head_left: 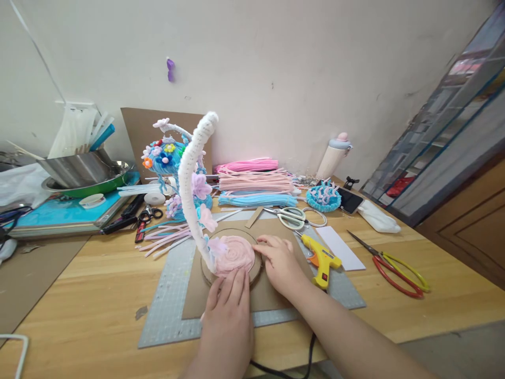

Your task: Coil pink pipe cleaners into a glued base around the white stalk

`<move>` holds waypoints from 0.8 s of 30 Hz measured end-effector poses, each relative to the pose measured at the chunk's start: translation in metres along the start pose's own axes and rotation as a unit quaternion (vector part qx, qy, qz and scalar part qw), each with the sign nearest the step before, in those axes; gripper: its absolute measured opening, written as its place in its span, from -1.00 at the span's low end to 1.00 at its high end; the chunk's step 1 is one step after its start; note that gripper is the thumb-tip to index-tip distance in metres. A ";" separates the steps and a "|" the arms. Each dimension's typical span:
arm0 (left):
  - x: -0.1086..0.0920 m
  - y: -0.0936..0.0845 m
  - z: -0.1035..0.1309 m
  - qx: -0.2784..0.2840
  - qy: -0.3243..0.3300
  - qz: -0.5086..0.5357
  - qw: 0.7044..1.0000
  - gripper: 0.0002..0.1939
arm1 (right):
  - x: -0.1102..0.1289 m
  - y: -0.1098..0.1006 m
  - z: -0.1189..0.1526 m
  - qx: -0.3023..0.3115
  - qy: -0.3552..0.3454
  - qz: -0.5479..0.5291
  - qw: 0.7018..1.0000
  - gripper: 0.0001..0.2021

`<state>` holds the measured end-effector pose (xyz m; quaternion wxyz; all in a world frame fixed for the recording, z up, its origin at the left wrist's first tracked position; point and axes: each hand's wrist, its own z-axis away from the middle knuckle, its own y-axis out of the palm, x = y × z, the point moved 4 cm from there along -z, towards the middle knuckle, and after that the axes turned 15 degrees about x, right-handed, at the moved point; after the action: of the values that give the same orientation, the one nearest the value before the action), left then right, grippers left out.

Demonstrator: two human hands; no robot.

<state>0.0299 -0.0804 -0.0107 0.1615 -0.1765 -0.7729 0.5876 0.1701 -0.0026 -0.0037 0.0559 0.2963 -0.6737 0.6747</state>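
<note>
While the pink spiral disc (pixel 235 255) is lying on the round cardboard base (pixel 256 271) in the middle of the worktop (pixel 98 300), you are pressing on it with both hands. Your left hand (pixel 228 310) is lying flat with its fingers on the near edge of the disc, holding nothing. Your right hand (pixel 281 263) is resting open on the base's right rim. A white fuzzy arch (pixel 189 184) is rising from the disc's left side. A yellow glue gun (pixel 321 259) is lying just beside your right hand.
</note>
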 end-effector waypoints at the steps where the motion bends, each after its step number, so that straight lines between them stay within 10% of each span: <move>1: 0.000 0.001 0.000 -0.002 0.001 0.000 1.000 -0.52 | 0.001 0.000 0.001 0.002 -0.006 -0.001 1.000 -0.46; 24: 0.000 0.000 0.000 -0.005 0.003 0.013 1.000 -0.49 | 0.000 0.002 0.000 -0.019 0.007 -0.022 1.000 -0.55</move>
<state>0.0299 -0.0806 -0.0112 0.1555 -0.1889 -0.7732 0.5850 0.1694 -0.0031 -0.0050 0.0807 0.3052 -0.6793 0.6625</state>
